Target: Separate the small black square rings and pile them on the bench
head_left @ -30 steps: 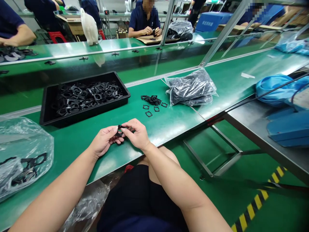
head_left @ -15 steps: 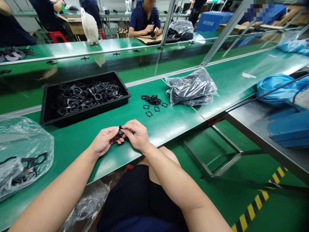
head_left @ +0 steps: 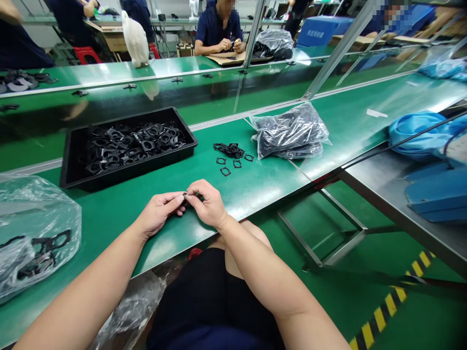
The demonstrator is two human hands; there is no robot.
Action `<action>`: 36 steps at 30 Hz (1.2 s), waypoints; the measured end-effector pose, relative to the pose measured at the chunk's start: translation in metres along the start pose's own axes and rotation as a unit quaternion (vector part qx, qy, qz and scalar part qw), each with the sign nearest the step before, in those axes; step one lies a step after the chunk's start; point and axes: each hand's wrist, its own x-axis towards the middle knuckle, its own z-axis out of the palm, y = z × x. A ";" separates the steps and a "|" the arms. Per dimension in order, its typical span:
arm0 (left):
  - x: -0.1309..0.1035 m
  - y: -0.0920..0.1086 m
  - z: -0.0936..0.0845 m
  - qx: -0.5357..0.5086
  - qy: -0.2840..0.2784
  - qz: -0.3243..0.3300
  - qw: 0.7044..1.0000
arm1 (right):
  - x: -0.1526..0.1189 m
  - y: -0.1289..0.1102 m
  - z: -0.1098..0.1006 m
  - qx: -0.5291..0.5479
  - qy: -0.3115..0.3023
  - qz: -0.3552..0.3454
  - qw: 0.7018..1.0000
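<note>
My left hand (head_left: 162,210) and my right hand (head_left: 207,201) meet over the front edge of the green table, fingertips pinched together. Between them is a small black plastic part (head_left: 185,195), mostly covered by the fingers. Beyond my right hand lies a small pile of thin black ring-shaped pieces (head_left: 230,150). Several more, such as one black ring piece (head_left: 225,171), lie singly in front of that pile. Behind my left hand stands a black tray (head_left: 131,176) heaped with black plastic parts with round openings (head_left: 148,145).
A clear bag with dark contents (head_left: 292,130) lies right of the pile. Another clear bag with black parts (head_left: 40,209) is at the left. Black parts sit spaced along the conveyor belt (head_left: 153,92) behind. A co-worker (head_left: 219,34) sits across. A metal table (head_left: 379,194) stands at right.
The black part has turned between my fingers and shows less now. My left thumb and fingers have closed in toward the right fingertips. Parts on the belt have shifted slightly right.
</note>
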 end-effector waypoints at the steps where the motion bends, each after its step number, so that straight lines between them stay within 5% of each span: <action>1: 0.000 0.000 -0.001 0.027 0.000 0.004 1.000 | 0.000 0.000 0.000 0.011 0.000 0.014 1.000; 4: 0.000 -0.001 -0.002 0.066 -0.010 0.008 0.998 | -0.001 0.004 0.003 0.079 0.000 0.081 0.994; 8: 0.001 -0.001 0.004 -0.028 -0.006 -0.002 1.000 | -0.001 0.009 0.006 0.157 0.029 0.161 0.974; 17: 0.002 -0.001 0.004 -0.108 -0.001 0.014 0.994 | 0.000 0.000 0.005 -0.002 0.085 0.022 0.996; 36: 0.002 -0.001 0.004 -0.122 -0.014 0.009 0.992 | -0.002 0.002 0.006 -0.004 0.084 0.010 0.996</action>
